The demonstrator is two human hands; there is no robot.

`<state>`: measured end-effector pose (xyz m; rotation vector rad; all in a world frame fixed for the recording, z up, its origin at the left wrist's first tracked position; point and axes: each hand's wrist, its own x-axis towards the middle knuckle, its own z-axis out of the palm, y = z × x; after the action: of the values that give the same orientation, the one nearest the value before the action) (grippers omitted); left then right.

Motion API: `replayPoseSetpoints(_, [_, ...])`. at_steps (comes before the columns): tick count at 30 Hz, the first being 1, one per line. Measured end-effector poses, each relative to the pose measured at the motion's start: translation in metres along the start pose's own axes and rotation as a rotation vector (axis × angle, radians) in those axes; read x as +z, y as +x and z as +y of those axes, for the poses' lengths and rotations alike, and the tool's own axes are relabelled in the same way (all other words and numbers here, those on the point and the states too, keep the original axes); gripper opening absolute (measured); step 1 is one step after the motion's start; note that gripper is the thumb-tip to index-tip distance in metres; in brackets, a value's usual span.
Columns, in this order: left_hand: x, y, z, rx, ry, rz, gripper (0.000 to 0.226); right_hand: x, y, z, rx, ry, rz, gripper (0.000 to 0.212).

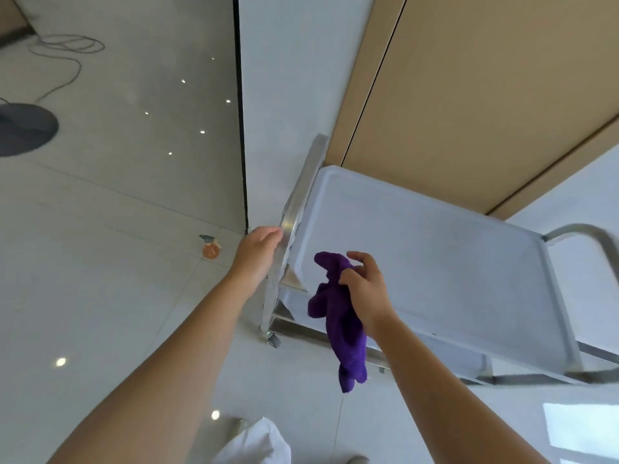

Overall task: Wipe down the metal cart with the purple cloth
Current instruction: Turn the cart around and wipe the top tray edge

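The metal cart (435, 249) stands against the wall, its flat top shelf seen from above, with a curved handle (599, 242) at its right end. My left hand (258, 252) grips the cart's shiny left side rail (301, 195). Just above the near left corner of the top shelf, my right hand (365, 286) holds the purple cloth (341, 323), which hangs bunched and limp down past the shelf's front edge. The lower shelf is mostly hidden under the top one.
A small orange spray bottle (211, 247) lies on the tiled floor left of the cart. A dark round base (23, 128) with a cable sits far left. A caster wheel (273, 339) shows under the cart's corner. Tan wall panels rise behind.
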<state>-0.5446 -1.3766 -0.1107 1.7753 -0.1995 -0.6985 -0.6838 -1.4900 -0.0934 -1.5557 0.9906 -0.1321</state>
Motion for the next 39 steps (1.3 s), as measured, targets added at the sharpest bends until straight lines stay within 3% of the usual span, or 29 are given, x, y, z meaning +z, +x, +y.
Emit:
replayPoseSetpoints(3, [-0.002, 0.012, 0.015, -0.021, 0.128, -0.074, 0.025, 0.015, 0.024, -0.028, 0.029, 0.097, -0.045, 0.025])
replayPoseSetpoints(5, [0.0, 0.015, 0.019, -0.093, 0.065, -0.18, 0.023, 0.026, 0.038, -0.043, 0.034, 0.097, -0.055, 0.019])
replayPoseSetpoints(6, [0.0, 0.017, 0.019, -0.12, 0.005, -0.217, 0.035, 0.032, 0.044, -0.049, 0.045, 0.089, -0.063, 0.02])
replayPoseSetpoints(8, [0.001, 0.018, 0.018, -0.161, -0.054, -0.265, 0.049, 0.043, 0.057, -0.059, 0.07, 0.043, -0.076, 0.034])
replayPoseSetpoints(11, [0.002, 0.016, 0.011, -0.134, -0.136, -0.309, 0.045, 0.06, 0.069, -0.069, 0.099, -0.112, -0.062, 0.057])
replayPoseSetpoints(21, [0.009, -0.016, -0.026, -0.178, -0.192, -0.318, 0.049, 0.063, 0.061, -0.052, 0.191, -0.388, -0.019, 0.037])
replayPoseSetpoints(29, [0.032, -0.07, -0.048, -0.201, -0.174, -0.255, 0.043, 0.038, 0.012, -0.012, 0.066, -0.779, 0.022, 0.026])
replayPoseSetpoints(39, [0.082, -0.188, -0.093, -0.226, -0.132, -0.245, 0.034, -0.024, -0.106, 0.062, 0.056, -0.862, 0.002, 0.025])
